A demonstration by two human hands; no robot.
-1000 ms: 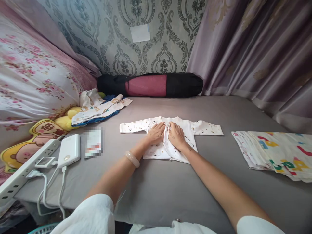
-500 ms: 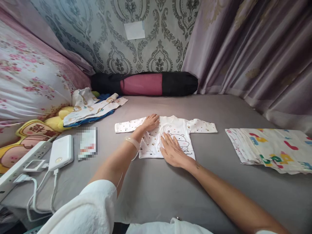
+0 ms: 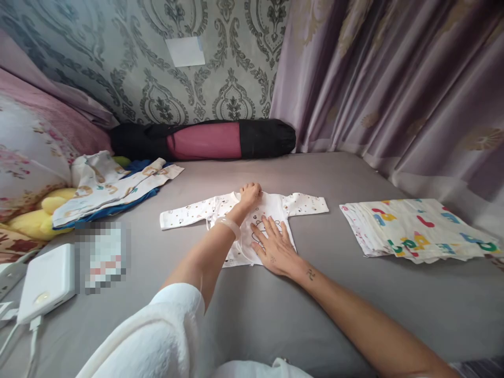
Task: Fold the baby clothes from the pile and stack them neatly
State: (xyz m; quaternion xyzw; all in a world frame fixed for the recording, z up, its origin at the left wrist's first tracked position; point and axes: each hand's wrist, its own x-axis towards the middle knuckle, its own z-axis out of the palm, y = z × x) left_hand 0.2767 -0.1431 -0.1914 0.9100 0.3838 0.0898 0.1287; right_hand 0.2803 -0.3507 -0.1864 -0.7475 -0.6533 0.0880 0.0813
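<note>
A small white baby shirt (image 3: 307, 203) with tiny prints lies flat on the grey bed sheet (image 3: 315, 310), both sleeves spread out. My left hand (image 3: 250, 194) rests near the shirt's collar, fingers curled down on the cloth. My right hand (image 3: 275, 247) lies flat and open on the shirt's lower front, fingers spread over a printed bear. A pale bangle (image 3: 230, 226) circles my left wrist.
A folded cloth with colourful shapes (image 3: 417, 228) lies to the right. More baby clothes (image 3: 114, 186) and a yellow plush (image 3: 29, 218) sit at the left. A white power bank (image 3: 47, 281) lies near the left edge. A black and pink roll (image 3: 205, 140) rests against the wall.
My hands parted from the shirt's middle: the left went up to the collar, the right slid down and flattened on the lower front. The shirt now lies smooth. The view shifted right.
</note>
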